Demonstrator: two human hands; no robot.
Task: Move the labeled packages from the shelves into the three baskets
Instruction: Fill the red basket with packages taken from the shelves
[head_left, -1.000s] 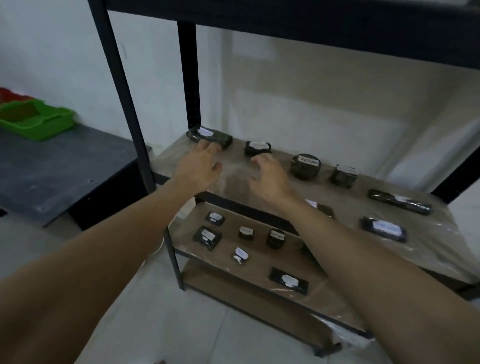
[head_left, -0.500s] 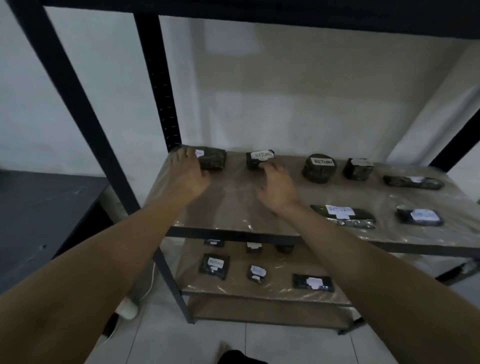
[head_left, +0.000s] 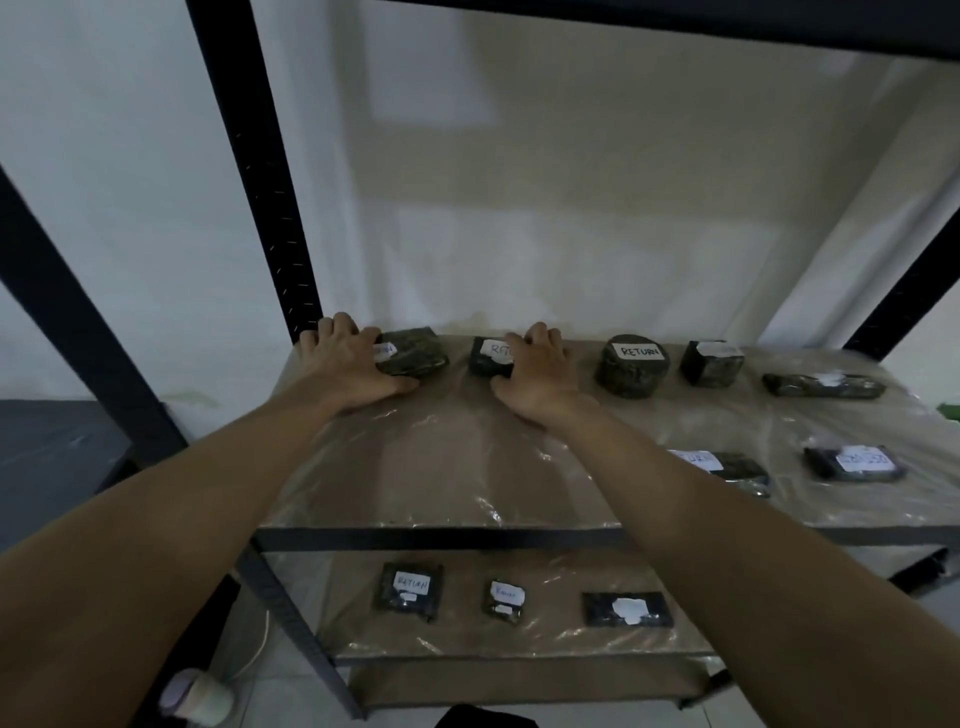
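Brown board under crinkled clear plastic film makes up the upper shelf (head_left: 441, 467), and both arms reach across it to the back row. The left hand (head_left: 348, 364) curls over the left end of the leftmost package (head_left: 413, 352), thumb along its near side, fingers over the far edge — it grips that dark wrapped packet, which sits at the shelf's back left corner, just beside the black perforated upright (head_left: 260, 171). The right hand (head_left: 535, 366) grips the second package (head_left: 491, 357), fingers hooked over its far side, half covering a white label. To the right of it in the same back row: a round package (head_left: 631, 364) labelled RETURN, a small square package (head_left: 711, 362), then a long flat package (head_left: 823, 385). Nearer the shelf's front edge, right of the right forearm, lie two more labelled packets (head_left: 727, 464) (head_left: 854, 461); their writing is too blurred to read.

Below the shelf's black front rail, the lower shelf (head_left: 467, 644), also film-covered, carries three dark packages (head_left: 409, 591) (head_left: 505, 600) (head_left: 626, 608), the left one marked RETURN. White wall (head_left: 519, 182) behind the rack. Left of the rack, a dark grey desk (head_left: 57, 447). Pale tiled floor (head_left: 291, 696) under the rack, a white cable trailing along it. No baskets in shot.
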